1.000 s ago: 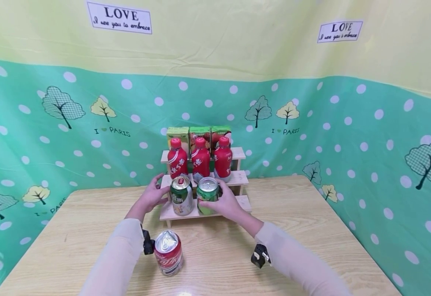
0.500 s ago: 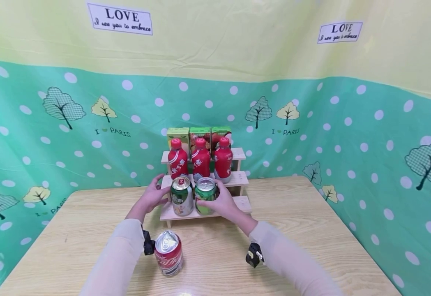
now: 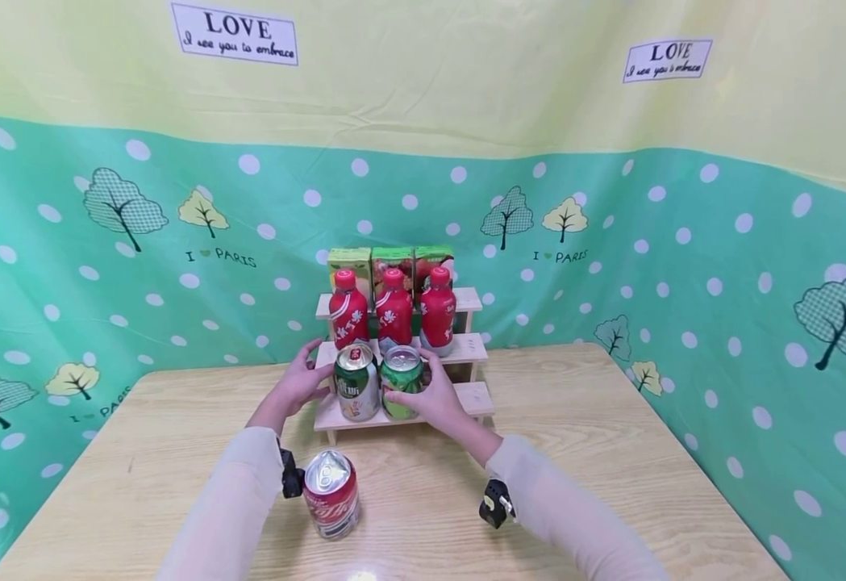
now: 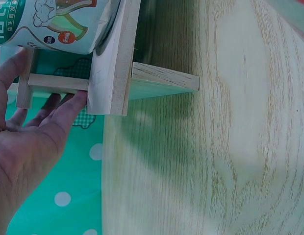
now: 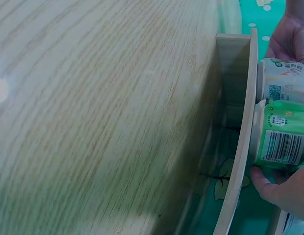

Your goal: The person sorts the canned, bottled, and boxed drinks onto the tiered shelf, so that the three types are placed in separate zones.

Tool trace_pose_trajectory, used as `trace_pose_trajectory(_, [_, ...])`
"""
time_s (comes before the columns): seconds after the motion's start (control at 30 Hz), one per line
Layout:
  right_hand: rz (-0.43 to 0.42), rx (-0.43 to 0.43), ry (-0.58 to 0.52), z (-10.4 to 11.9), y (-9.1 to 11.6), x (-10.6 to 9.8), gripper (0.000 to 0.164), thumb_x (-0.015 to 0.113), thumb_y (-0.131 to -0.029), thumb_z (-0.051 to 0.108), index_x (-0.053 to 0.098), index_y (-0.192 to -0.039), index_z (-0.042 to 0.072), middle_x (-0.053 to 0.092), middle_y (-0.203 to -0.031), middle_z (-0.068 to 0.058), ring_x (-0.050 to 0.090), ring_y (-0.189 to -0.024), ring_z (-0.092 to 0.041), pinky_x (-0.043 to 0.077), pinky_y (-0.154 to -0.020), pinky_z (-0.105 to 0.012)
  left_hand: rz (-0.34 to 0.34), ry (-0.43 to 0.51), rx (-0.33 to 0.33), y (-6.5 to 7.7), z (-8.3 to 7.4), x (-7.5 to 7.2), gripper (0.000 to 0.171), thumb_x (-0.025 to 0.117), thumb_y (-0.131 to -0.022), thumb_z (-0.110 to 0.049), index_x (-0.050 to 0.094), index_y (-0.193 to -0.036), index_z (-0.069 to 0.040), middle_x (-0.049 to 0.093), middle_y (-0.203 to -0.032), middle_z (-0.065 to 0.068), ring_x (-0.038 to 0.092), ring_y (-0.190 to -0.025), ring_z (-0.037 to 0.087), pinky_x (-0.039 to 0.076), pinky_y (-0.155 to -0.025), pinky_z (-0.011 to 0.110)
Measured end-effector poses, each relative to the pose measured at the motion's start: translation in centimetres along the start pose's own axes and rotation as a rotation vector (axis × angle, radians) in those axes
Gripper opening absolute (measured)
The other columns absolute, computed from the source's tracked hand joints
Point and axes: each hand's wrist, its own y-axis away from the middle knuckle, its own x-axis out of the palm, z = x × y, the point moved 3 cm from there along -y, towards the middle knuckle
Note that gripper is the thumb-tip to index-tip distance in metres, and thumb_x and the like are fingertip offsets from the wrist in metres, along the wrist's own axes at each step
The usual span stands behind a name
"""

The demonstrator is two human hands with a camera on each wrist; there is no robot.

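Note:
In the head view, my right hand (image 3: 437,399) grips a green drink can (image 3: 401,383), with the thumb in front and fingers round its right side. It stands upright on the lowest tier of a small wooden display shelf (image 3: 459,401), close against a green-and-white can (image 3: 356,383) on its left. At the shelf's left end is my left hand (image 4: 32,142); its fingers extend by the wooden frame and the thumb is near the green-and-white can. Whether that thumb touches the can is unclear. A red drink can (image 3: 331,496) stands on the table near my left forearm.
Three red bottles (image 3: 394,311) line the middle tier, just behind the cans. Behind them, three juice cartons (image 3: 392,266) stand on the top tier. A wooden table (image 3: 575,452) bears the shelf, and a patterned cloth (image 3: 408,186) hangs behind and at the right.
My right hand has slid the green can left along the lowest tier, closing the gap to the green-and-white can. The left hand and the red can stay in place.

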Motion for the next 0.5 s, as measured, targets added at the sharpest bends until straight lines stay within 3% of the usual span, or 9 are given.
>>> trace_pose_trajectory(0.5, [-0.040,-0.007,-0.004,-0.15,-0.20,0.29,0.091,0.081,-0.071,0.034,0.030,-0.145,0.022,0.040,-0.143,-0.006,0.040,-0.133,-0.026,0.037,-0.110,-0.048,-0.002,-0.005,-0.013,-0.16,0.11,-0.15,0.078,0.050,-0.095,-0.009,-0.003,-0.151,-0.019,-0.009,-0.152,0.032,0.015,-0.139,0.049,0.037,-0.106,0.056])
